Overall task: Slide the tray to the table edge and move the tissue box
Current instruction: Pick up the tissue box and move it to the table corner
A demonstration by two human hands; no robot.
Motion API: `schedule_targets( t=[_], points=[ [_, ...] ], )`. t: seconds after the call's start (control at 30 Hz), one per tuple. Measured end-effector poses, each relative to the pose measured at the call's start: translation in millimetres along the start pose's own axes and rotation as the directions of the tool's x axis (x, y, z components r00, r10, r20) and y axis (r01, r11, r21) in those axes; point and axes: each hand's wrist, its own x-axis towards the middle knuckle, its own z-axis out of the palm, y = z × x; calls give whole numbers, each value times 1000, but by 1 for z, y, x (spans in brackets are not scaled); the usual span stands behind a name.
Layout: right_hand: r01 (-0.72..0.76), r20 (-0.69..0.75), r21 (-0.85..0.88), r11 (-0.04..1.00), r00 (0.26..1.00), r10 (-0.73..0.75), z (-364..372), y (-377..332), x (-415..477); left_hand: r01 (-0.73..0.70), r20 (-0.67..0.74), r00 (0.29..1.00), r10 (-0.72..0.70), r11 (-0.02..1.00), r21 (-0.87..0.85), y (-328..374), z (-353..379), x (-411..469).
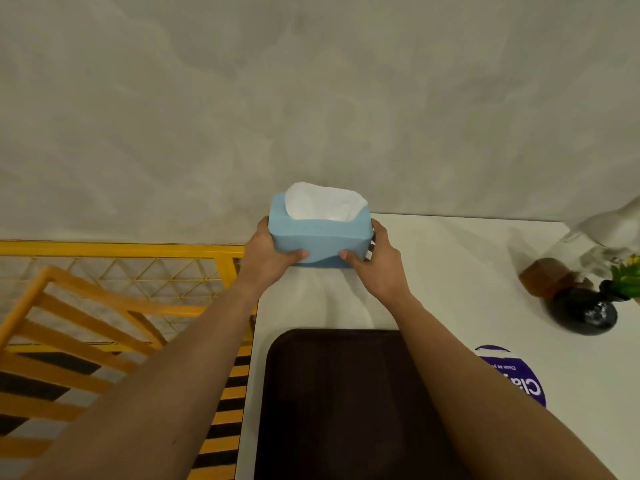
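Observation:
A light blue tissue box with a white tissue poking out of its top sits at the far left corner of the white table. My left hand grips its left end and my right hand grips its right end, thumbs on the near face. Whether the box rests on the table or hangs just above it I cannot tell. A dark brown tray lies flat on the table below my forearms, close to the table's left edge, its near end running out of the frame.
A yellow mesh fence and a yellow wooden chair stand left of the table. At the right are a black round vase with a green plant, a brown object and a purple round sticker. A grey wall rises behind.

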Motion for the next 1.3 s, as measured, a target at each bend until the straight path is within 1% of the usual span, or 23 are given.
schedule_targets(
  t=[0.17, 0.37, 0.6, 0.8, 1.03, 1.3],
  points=[
    [-9, 31, 10, 1000, 999, 8, 5, 2, 3, 14, 1, 1000, -14, 1000, -1, -8, 0, 2],
    [2, 29, 15, 1000, 1000, -2, 12, 5, 24, 4, 3, 1000, -4, 1000, -9, -15, 3, 22],
    [12, 63, -3, 1000, 998, -12, 15, 10, 43, -15, -6, 1000, 15, 1000, 2, -20, 6, 40],
    [-40, 88, -46, 998, 995, 44, 19, 12, 54, -21, 2, 1000, 21, 1000, 1, -27, 7, 53],
    [-53, 123, -59, 997, 991, 60, 20, 12, 54, -28, 17, 999, 28, 1000, 5, -33, 7, 61],
    [-94, 125, -103, 990, 986, 107, 21, 2, 52, -8, 30, 1000, 8, 1000, -8, -31, 9, 58]
  ],
)
